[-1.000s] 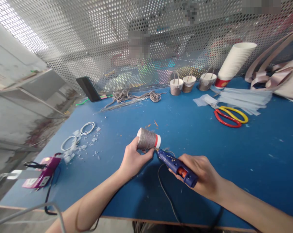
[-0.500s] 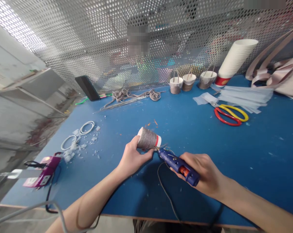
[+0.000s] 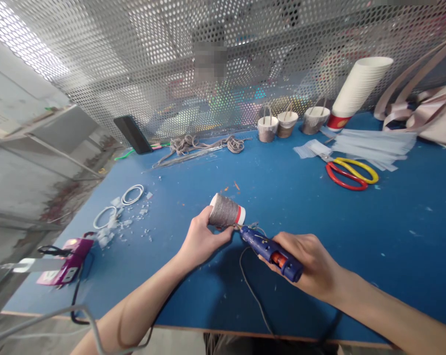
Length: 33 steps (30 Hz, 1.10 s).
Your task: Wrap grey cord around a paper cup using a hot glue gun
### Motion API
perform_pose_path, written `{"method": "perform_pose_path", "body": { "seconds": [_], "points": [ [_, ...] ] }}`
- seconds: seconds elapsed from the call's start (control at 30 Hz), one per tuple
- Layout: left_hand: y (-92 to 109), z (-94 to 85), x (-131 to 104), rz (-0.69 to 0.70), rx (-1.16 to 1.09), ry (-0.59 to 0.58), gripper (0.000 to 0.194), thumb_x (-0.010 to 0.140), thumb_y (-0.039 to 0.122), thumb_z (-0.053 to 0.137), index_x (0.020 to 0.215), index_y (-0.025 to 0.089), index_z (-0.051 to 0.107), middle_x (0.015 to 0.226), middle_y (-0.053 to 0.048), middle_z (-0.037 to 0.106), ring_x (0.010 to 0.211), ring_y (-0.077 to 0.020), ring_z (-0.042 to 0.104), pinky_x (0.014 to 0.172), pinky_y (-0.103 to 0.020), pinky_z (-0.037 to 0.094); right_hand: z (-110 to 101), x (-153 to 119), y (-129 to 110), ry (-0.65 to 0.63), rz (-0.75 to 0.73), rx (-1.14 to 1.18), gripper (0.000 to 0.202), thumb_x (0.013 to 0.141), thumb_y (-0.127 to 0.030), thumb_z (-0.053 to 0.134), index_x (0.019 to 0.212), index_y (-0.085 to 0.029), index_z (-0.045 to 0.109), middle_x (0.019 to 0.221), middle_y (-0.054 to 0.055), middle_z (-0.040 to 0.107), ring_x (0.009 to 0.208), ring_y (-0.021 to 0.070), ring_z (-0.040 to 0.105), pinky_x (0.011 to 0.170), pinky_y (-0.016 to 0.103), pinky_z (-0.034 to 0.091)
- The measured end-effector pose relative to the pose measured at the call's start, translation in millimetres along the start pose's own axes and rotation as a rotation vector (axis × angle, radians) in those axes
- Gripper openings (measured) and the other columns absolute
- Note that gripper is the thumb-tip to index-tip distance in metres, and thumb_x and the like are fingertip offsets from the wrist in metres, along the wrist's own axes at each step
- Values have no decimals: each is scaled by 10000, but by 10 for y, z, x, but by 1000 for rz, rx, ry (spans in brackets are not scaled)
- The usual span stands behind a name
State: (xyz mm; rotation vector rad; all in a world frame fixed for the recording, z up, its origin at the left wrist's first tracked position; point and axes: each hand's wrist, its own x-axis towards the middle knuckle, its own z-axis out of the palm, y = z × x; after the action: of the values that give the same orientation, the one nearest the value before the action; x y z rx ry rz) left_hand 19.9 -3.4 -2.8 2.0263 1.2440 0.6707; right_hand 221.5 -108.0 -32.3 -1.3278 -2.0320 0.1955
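My left hand point(image 3: 204, 236) is closed round a paper cup point(image 3: 225, 211) lying on its side, its wall wound with grey cord and a red and white band bare at the right end. In my right hand point(image 3: 300, 256) is a blue glue gun point(image 3: 269, 249), its nozzle touching or very near the cup's lower edge by my left thumb. A loose grey cord point(image 3: 254, 293) runs from below the nozzle toward the table's front edge. The cup's underside and some fingers of both hands are hidden.
Scissors point(image 3: 351, 173) and clear glue sticks point(image 3: 374, 147) lie at right. Behind stand several cord-wrapped cups point(image 3: 268, 130) and a cup stack point(image 3: 359, 91). Grey cord bundles point(image 3: 188, 145), a phone point(image 3: 133, 134), white rings point(image 3: 132, 195) and a purple power strip point(image 3: 65, 261) are leftward.
Almost nothing differs. The glue gun's nozzle has shifted very slightly left along the cup's lower edge; both hands keep their hold.
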Motion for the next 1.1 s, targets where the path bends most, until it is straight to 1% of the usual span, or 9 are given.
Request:
{"method": "perform_pose_path", "body": {
  "seconds": [0.2,0.3,0.43,0.53,0.63,0.7,0.8,0.93,1.1],
  "points": [
    [21,-13,-1,15,0,3,151,656,227,643,779,154,594,674,16,634,616,-120,566,601,-231,437,0,-13,1,-4,-13,-3,117,866,-201,477,752,-185,502,566,9,610,469,160,615,441,258,350],
    [27,-18,-7,9,10,4,167,653,240,649,785,149,601,685,5,641,623,-126,571,603,-238,441,-8,11,-18,9,30,44,162,877,-254,511,729,-189,499,566,3,605,458,145,591,441,251,351],
    [11,-23,4,-10,-33,-33,206,660,267,661,819,143,620,708,-8,655,631,-131,573,606,-244,450,-72,83,-52,19,195,262,247,877,-357,547,694,-196,503,568,-18,578,458,107,530,450,227,368],
    [-11,-28,28,-41,-116,-68,223,658,241,652,855,143,622,721,-4,660,635,-126,577,614,-241,463,-150,122,-48,-25,368,487,245,848,-375,576,692,-204,496,529,-51,511,433,83,439,418,205,356],
    [-18,-34,52,-103,-178,-88,231,644,223,656,854,140,606,716,2,646,633,-121,578,613,-239,467,-239,115,-12,-40,524,654,146,816,-325,593,812,-207,508,578,-54,514,445,81,424,400,193,364],
    [-14,-38,62,-146,-195,-91,213,636,222,666,818,145,585,674,24,607,599,-107,554,575,-224,451,-303,100,13,-50,560,719,117,828,-290,560,894,-202,519,651,-30,559,454,80,436,404,194,381],
    [-5,-42,70,-186,-224,-87,234,616,225,689,791,154,552,641,49,563,570,-92,526,544,-209,431,-387,97,26,-87,546,670,131,860,-313,537,890,-190,572,638,-11,586,463,93,474,428,208,411],
    [11,-44,70,-210,-275,-114,297,600,232,706,837,160,541,677,46,585,599,-96,546,571,-212,440,-410,118,10,-81,483,479,217,863,-388,548,796,-200,633,563,-15,594,470,127,541,424,224,427],
    [35,-45,55,-210,-285,-139,299,605,220,700,845,157,534,667,48,571,582,-86,518,544,-202,414,-312,93,21,-2,344,348,243,888,-388,500,802,-202,632,730,36,687,593,166,651,515,252,505]
  ]
}}
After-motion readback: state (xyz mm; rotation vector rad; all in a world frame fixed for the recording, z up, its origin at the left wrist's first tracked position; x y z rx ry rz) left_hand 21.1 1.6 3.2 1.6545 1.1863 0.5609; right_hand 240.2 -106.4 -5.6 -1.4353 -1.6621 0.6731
